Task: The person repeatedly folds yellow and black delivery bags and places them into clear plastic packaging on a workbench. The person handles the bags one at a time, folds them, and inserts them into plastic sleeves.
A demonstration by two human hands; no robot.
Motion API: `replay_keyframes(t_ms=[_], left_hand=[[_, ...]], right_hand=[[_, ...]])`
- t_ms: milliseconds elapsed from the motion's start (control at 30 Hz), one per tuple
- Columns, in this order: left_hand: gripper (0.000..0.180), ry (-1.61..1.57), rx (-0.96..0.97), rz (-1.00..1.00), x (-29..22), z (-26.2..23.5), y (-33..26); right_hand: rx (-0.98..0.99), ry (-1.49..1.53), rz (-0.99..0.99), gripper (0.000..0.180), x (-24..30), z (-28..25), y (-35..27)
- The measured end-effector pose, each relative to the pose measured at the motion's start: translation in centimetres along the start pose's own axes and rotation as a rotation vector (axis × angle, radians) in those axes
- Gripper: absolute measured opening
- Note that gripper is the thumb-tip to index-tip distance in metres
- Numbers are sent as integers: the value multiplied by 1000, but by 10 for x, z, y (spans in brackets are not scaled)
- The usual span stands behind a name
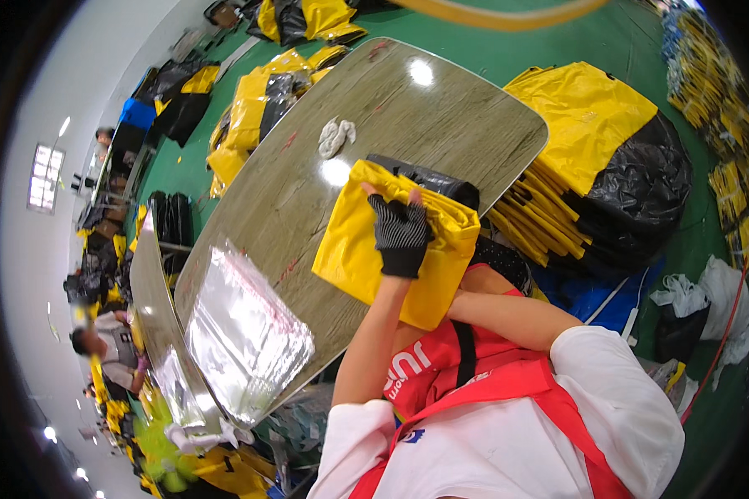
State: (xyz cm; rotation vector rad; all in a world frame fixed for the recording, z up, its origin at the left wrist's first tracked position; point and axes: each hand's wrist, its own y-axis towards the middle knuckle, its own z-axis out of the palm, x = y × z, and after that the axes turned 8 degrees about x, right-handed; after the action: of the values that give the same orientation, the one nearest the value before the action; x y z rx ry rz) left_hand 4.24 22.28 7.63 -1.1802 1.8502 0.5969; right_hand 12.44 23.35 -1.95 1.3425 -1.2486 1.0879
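While your gloved left hand (401, 234) presses flat, open-palmed, on the folded yellow-and-black garment (391, 245) at the table's (308, 191) three-o'clock edge, your right hand is hidden underneath, grip unreadable; folding seems midway, needing another crease.

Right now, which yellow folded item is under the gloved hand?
The yellow folded piece on the table, under the left hand; other yellow stacks lie off it.
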Motion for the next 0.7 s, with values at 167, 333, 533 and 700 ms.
replay_keyframes(t_ms=[167,333,533,700], left_hand=[[62,852,-155,798,8,-24,17],[46,838,73,750,15,-18,50],[44,944,170,652,4,-14,62],[47,860,885,366,-27,-45,108]], right_hand=[[-11,303,183,39,-13,-2,-5],[91,303,274,35,-7,-29,-36],[-109,-693,-196,37,136,-117,-37],[-73,-1021,-88,77,53,-126,66]])
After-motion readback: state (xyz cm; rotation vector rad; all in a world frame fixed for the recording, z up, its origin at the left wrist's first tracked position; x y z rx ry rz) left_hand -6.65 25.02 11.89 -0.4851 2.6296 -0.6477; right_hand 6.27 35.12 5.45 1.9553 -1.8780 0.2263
